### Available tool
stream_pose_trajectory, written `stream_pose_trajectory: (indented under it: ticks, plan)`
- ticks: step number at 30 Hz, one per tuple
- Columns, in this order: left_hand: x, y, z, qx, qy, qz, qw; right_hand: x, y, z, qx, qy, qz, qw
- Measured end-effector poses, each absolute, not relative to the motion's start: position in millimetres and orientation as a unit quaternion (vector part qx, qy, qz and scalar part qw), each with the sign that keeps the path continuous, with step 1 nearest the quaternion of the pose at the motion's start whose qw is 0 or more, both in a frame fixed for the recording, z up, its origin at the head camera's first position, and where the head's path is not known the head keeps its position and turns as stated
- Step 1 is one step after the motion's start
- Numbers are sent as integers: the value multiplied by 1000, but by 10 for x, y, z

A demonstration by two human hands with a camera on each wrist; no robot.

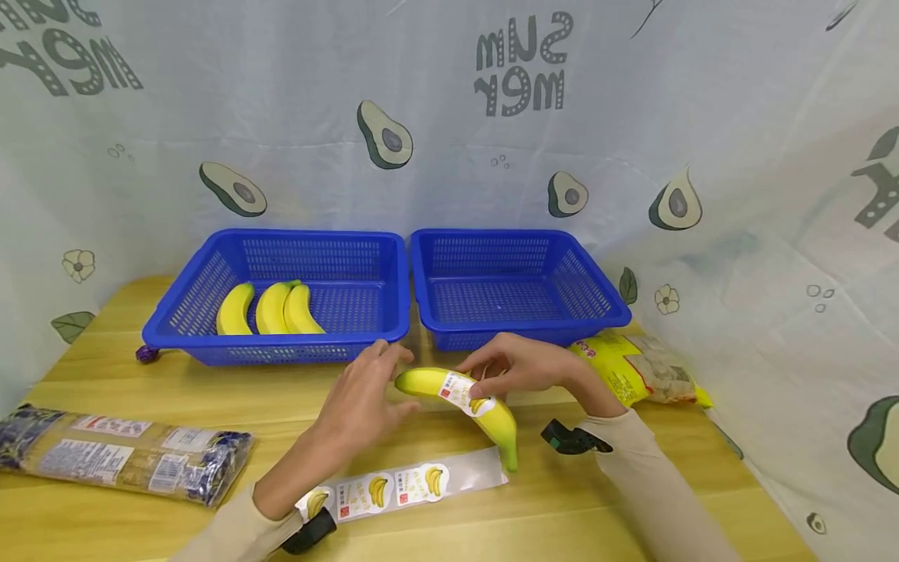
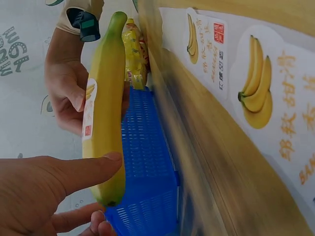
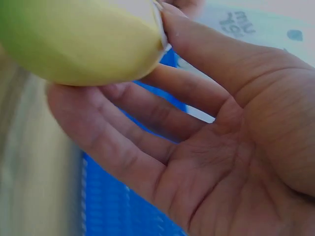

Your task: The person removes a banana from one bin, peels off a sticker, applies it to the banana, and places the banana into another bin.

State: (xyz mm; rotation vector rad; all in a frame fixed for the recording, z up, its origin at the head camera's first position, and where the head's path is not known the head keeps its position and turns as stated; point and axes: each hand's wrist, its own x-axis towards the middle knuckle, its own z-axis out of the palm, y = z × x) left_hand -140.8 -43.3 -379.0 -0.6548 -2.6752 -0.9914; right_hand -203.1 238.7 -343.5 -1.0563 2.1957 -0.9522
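A yellow banana is held above the table in my right hand, its thumb on the white banana-picture sticker and its fingers behind. In the right wrist view the thumb and fingertips pinch the banana. My left hand is at the banana's other end, thumb and fingers spread around the tip. The left wrist view has its thumb in front of the banana; whether it touches cannot be told. Below lies a clear strip of banana stickers, partly hidden by the left forearm.
A blue basket at the back left holds several bananas. Beside it stands another blue basket. A long brown-and-blue package lies at the left, and a yellow bag at the right. A printed curtain hangs behind.
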Motion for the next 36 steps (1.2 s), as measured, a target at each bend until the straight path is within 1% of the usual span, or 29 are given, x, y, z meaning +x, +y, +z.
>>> stream_pose_trajectory:
  ticks: [3,6,9,12,16,18,21,23,29,36]
  plan:
    - [-1434,-448,-3773,-205,-903,-363,101,-2051,2523,-3307,-373,808,-367,273]
    - [-1470,-442,-3788,-205,-884,-415,74,-2081,2647,-3193,-354,808,-381,277]
    - [-1500,-408,-3818,-205,-852,-481,32,-2124,2721,-3089,-328,820,-383,273]
    - [-1525,-332,-3840,-185,-803,-567,-21,-2181,2741,-2992,-302,829,-389,265]
    - [-1568,-167,-3850,-123,-686,-710,-101,-2275,2731,-2892,-279,825,-418,258]
    - [-1590,-83,-3854,-85,-627,-764,-127,-2326,2710,-2852,-270,825,-428,253]
    - [-1619,19,-3863,-33,-577,-805,-134,-2404,2659,-2802,-260,829,-431,246]
    - [-1643,71,-3866,-10,-551,-824,-129,-2459,2618,-2771,-254,831,-431,241]
    - [-1752,188,-3851,27,-484,-868,-111,-2627,2538,-2703,-228,838,-442,225]
    - [-1841,250,-3843,85,-423,-897,-95,-2785,2528,-2708,-227,840,-441,220]
